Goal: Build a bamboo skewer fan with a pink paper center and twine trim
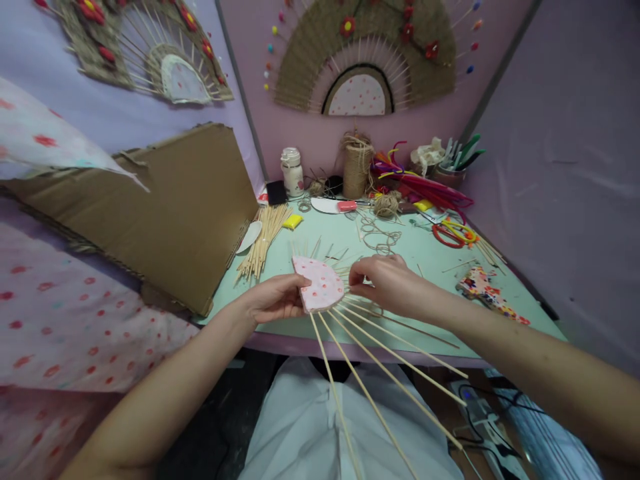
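My left hand (277, 298) grips the left edge of a pink half-round piece with red dots (320, 285), held just above the pale green table (435, 267). Several long wooden skewers (380, 363) fan out from under this piece toward me and past the table's near edge. My right hand (387, 280) is at the piece's right edge, fingers pinched together on the skewers where they meet it. Shorter stick ends poke out beyond the piece's far side.
A bundle of loose skewers (264, 241) lies at the left beside a big cardboard sheet (165, 207). At the back stand a twine spool (357, 167), a white jar (292, 171), pipe cleaners (425, 183) and scissors (453, 233). Finished fans hang on the walls.
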{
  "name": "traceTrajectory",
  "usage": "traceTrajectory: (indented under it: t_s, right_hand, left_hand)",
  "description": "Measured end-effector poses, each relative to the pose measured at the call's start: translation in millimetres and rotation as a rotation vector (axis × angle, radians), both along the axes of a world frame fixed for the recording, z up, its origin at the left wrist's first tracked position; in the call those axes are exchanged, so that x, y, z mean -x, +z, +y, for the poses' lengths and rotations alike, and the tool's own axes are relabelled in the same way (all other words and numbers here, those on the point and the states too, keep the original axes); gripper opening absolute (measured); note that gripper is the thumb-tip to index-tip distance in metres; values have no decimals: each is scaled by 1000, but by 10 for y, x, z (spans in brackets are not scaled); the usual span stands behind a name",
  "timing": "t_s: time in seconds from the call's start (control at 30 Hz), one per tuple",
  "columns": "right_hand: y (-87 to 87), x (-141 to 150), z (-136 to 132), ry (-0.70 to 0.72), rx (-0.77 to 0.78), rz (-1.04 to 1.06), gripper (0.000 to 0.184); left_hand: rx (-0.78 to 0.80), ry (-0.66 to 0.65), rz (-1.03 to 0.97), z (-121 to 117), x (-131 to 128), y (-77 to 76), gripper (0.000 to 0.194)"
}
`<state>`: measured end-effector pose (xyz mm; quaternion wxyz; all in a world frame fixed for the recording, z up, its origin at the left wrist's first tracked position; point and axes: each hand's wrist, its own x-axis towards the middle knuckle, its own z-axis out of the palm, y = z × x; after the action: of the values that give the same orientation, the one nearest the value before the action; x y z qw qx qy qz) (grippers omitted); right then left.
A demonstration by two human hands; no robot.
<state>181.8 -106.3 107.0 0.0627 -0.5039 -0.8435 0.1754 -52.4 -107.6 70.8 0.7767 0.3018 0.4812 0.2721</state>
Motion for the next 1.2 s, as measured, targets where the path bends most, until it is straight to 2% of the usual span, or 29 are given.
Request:
traceTrajectory:
  t_s: [0.13,0.23,0.37,0.7,0.9,1.07,1.2]
  right_hand:
    - [187,-81,26,-6,-53,26,5]
    - [310,-36,-56,150,-36,179,8]
    - [330,95,-188,271,-11,253,8]
    - [265,157,-256,243,-8,236,10]
    - [252,188,-289,154,10,160,7]
    - [326,98,-298,201,87,238,11]
    - [380,104,-339,182,-71,198,8]
  left_hand:
    - [19,-25,2,26,-35,-23,29]
    - [8,-58,-4,28,-84,-5,27]
    - [-9,-88,-11,16,-139,28,24]
    - [-19,-77,10,-18,-191,109,17]
    - [-62,-62,10,-35,-225,108,18]
    - [-46,-51,5,-40,-228,126,18]
    - [-49,-60,15,-24,-246,132,15]
